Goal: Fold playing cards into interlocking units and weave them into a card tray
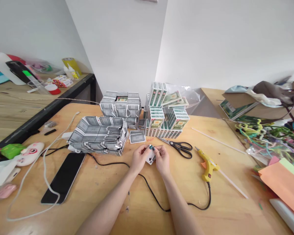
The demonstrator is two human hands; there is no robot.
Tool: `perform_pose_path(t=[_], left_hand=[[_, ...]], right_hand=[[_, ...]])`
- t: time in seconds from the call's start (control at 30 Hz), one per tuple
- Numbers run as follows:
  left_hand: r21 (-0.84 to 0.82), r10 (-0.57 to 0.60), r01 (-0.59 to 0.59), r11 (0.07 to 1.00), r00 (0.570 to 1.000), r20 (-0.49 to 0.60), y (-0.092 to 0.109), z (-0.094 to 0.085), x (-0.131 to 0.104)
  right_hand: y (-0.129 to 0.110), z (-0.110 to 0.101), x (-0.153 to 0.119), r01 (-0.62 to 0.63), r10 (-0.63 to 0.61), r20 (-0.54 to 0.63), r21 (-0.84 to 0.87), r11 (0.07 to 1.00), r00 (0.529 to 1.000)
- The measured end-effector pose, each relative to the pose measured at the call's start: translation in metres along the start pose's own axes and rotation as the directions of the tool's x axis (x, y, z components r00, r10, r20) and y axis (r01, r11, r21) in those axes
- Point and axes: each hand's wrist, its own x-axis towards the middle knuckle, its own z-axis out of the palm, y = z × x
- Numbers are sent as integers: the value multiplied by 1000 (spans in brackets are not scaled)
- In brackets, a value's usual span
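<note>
Near the middle of the table, a playing card (150, 158) is held between my two hands, its face with a black suit mark turned up. My left hand (139, 158) pinches its left side, and my right hand (162, 159) grips its right side, thumbs close together at the top edge. Just beyond lie loose playing cards (137, 136), backs up. To their left stands an open tray built from folded cards (91, 130), with more folded cards inside its right end. Black-handled scissors (181, 147) rest right of my right hand.
Behind stand a box made of cards (121, 104) and stacked card packs (156, 117). At right lies a yellow glue gun (208, 166), its black cord (149, 187) running under my forearms. A phone (63, 178) and white cable (45, 169) lie left; pipe cleaners (274, 140) crowd the far right.
</note>
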Motion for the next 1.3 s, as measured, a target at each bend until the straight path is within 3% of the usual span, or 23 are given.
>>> perform_pose_path(t=[0.13, 0.3, 0.63, 0.9, 1.17, 1.3], left_hand=[[28, -8, 13, 1000, 987, -162, -5, 10, -5], [-26, -66, 61, 998, 963, -262, -9, 7, 0], [-221, -122, 82, 972, 977, -172, -6, -1, 7], [-47, -37, 31, 998, 991, -127, -6, -6, 6], [-137, -92, 75, 988, 988, -127, -3, -6, 6], [-37, -34, 29, 999, 989, -145, 0, -6, 5]], right_hand=[[6, 3, -4, 8, -6, 46, -58, 998, 999], [7, 9, -8, 24, -18, 120, -46, 999, 993], [-3, 7, -5, -69, 68, 231, -5, 998, 970], [-11, 1, -3, -76, 85, 266, -43, 996, 960], [-6, 7, -6, -125, 130, 220, -40, 991, 967], [-8, 9, -7, -138, 141, 194, -26, 990, 971]])
